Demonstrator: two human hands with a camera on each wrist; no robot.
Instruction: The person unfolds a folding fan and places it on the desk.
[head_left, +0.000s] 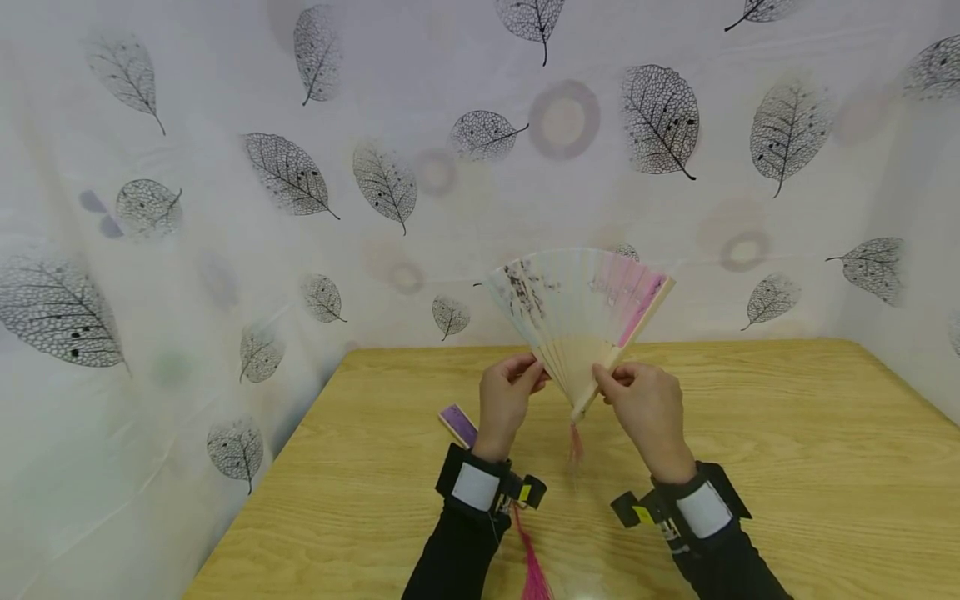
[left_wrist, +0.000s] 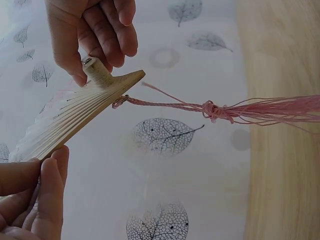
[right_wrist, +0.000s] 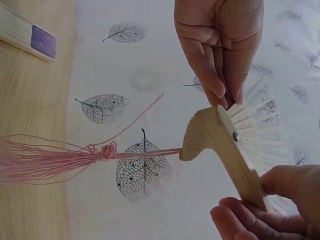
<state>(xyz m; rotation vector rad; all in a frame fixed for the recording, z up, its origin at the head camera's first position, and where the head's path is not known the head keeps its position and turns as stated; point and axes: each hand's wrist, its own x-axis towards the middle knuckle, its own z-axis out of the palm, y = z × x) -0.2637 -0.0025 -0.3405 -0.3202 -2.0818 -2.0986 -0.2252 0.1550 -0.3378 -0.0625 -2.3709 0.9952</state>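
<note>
A spread folding fan (head_left: 570,333) with pale wooden ribs and a white-to-pink printed leaf is held up above the table. My left hand (head_left: 506,400) pinches its left edge between thumb and fingers. On the opposite side, my right hand (head_left: 648,408) grips the right outer stick (right_wrist: 240,170). The ribs meet at a metal pivot (right_wrist: 236,135) at the bottom. From there a pink tassel (left_wrist: 215,111) hangs on a knotted cord. A folded fan (head_left: 459,423) with a purple end lies on the table beside my left wrist, partly hidden behind it.
The wooden table (head_left: 810,467) stretches out beneath both arms. A magenta tassel (head_left: 535,575) lies near the left forearm. Behind and to the sides hangs a white cloth (head_left: 420,50) with a leaf print. Both wrists wear black straps with small cameras.
</note>
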